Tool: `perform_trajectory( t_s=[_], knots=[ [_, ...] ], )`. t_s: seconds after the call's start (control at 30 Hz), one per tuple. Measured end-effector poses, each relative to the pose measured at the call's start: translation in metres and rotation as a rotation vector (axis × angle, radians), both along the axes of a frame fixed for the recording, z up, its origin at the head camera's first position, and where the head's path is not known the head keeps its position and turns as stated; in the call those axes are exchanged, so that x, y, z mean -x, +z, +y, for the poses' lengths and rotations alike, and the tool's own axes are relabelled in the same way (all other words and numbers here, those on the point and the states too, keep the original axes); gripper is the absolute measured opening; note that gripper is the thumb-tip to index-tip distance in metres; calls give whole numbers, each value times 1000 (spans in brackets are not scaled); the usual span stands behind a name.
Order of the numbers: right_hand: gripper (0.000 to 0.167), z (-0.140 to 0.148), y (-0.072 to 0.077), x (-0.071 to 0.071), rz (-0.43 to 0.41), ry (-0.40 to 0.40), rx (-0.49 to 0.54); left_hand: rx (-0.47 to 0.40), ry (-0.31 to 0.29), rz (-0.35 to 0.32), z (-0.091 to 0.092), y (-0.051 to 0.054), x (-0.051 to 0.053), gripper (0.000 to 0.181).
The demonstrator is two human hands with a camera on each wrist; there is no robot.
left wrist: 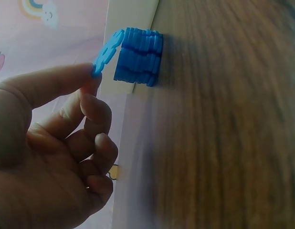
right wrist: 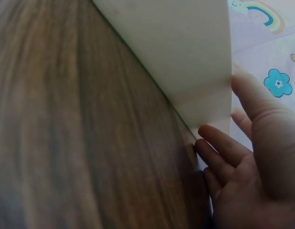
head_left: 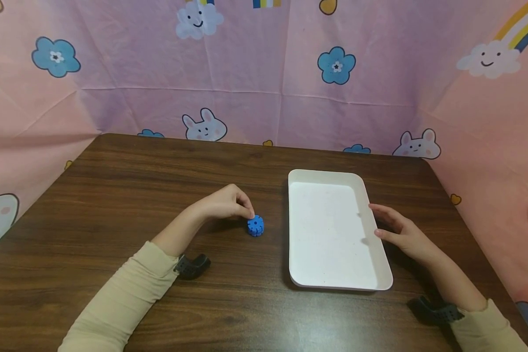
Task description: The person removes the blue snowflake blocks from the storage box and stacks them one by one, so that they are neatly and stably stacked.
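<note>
My left hand [head_left: 224, 203] pinches the edge of a blue notched plastic disc [left wrist: 107, 51] between thumb and index finger. That disc is tilted, one edge against or close to the top of a short stack of similar blue discs [left wrist: 140, 56] standing on the table. The other left fingers are loosely curled. At the right, my right hand [head_left: 402, 236] has its fingers spread and relaxed beside the long right wall of a white rectangular tray [head_left: 330, 234]. Its fingertips touch or nearly touch the wall and rim. Nothing lies inside the tray.
The dark wood-grain table [head_left: 114, 195] carries the tray right of the disc stack. A pink and lilac cloth [head_left: 255, 58] with cartoon prints hangs behind the table and along its sides. Black straps [head_left: 192, 267] are worn on both wrists.
</note>
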State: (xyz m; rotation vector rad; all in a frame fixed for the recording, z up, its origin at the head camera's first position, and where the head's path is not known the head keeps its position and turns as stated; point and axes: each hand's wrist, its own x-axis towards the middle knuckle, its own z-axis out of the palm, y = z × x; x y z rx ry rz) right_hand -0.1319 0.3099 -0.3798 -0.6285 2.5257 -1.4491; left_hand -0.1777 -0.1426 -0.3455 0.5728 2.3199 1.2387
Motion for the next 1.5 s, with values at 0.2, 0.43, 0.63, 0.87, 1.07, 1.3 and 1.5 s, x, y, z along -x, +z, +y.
perform_trajectory(
  t_s=[0.2, 0.43, 0.63, 0.87, 1.07, 1.3, 1.5],
  knots=[
    [58, -1, 1, 1, -10, 0, 4, 14, -15, 34, 0, 1, 1, 9],
    [58, -1, 1, 0, -18, -5, 0, 17, -20, 38, 1, 2, 0, 9],
    [57, -1, 1, 1, -16, 14, 42, 12, -25, 28, 1, 0, 1, 10],
    [58, -1, 1, 0, -24, 8, 40, 20, -24, 42, 2, -1, 1, 11],
    [58, 0, 1, 1, -15, 9, 27, 36, -21, 53, 3, -1, 1, 9],
    [58, 0, 2, 1, -12, 9, 18, 46, -21, 67, 3, -1, 1, 9],
    [58, -1, 2, -1, -18, 5, 7, 50, -26, 75, 3, -3, 1, 9]
  ],
)
